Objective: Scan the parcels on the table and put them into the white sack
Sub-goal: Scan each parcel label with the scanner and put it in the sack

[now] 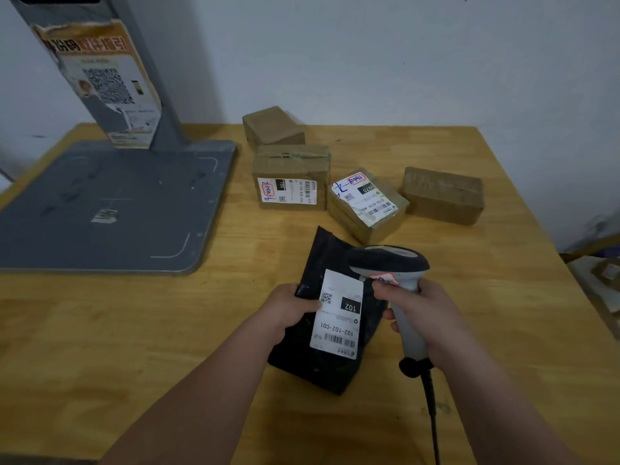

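A black plastic parcel [330,360] with a white label reading 102 lies near the table's front, and my left hand [288,312] grips its left edge. My right hand [424,313] holds a grey handheld scanner [391,263], whose head hangs over the parcel's upper right part. Its black cable runs down toward me. Further back stand several brown cardboard parcels: one with a label on its front [290,177], a tilted one with a label on top [365,204], a plain one at the right [443,194] and a plain one at the back [271,125]. The white sack is out of sight.
A grey stand with a flat base plate [110,206] and a slanted column bearing a poster takes up the table's left side. The wooden table [134,330] ends at a pale wall behind. Clutter shows beyond the right edge [600,280].
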A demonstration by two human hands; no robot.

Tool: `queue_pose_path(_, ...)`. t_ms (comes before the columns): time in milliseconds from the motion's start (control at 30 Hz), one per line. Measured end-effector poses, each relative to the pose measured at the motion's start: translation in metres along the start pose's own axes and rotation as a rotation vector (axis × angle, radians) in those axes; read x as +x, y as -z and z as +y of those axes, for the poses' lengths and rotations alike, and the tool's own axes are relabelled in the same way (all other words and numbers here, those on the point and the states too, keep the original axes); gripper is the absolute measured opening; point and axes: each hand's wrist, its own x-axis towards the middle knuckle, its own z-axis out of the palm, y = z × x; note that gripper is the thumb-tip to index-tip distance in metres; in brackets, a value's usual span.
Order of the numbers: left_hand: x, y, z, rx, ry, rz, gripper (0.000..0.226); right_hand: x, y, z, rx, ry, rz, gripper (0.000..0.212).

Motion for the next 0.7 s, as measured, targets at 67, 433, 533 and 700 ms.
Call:
queue_pose_path(67,-0.010,0.014,-0.004,-0.097,-0.048,0.067,0.023,-0.006,-0.009,-0.005,0.000,0.022,-0.031,0.019)
queue_pose_path(433,-0.097,0.149,-0.032,-0.670,-0.321,0.478,0.020,-0.059,-0.113,-0.034,-0.141,0.161,-0.416,0.017)
queue_pose_path(533,-0.127,0.187,-0.051,-0.750,-0.350,0.554,0.017,-0.082,-0.148,-0.036,-0.204,0.186,-0.521,0.015)
queue_pose_path(700,-0.179,0.237,-0.088,-0.866,-0.376,0.632,0.018,-0.120,-0.199,-0.039,-0.284,0.216,-0.652,0.014)
